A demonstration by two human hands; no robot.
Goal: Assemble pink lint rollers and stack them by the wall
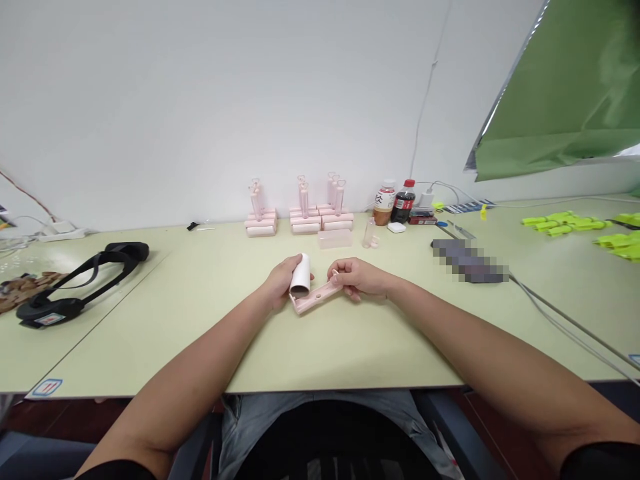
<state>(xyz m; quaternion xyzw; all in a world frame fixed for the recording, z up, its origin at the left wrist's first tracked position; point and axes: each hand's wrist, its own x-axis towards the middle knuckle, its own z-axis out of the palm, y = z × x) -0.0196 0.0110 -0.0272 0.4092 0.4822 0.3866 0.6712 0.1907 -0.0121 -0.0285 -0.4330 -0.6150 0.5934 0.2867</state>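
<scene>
Near the middle of the table, my left hand (281, 279) is closed around a white hollow lint roller roll (301, 272), its open end facing me. Just right of it, my right hand (361, 277) pinches the far end of a long pink plastic holder (319, 297) that has a small hole. The holder's near end lies under the roll; whether they touch I cannot tell. Behind my hands lie a translucent pink cover (335, 239), and a small clear pink tube (369, 232) stands by small pink pieces (373, 244).
Several pink lint roller sets (261, 223) line the wall. To their right stand a tea bottle (384, 203) and a cola bottle (403, 202). A black headset strap (107, 267) lies left. A blurred dark object (467, 261), a cable (555, 323) and yellow-green parts (560, 223) lie right.
</scene>
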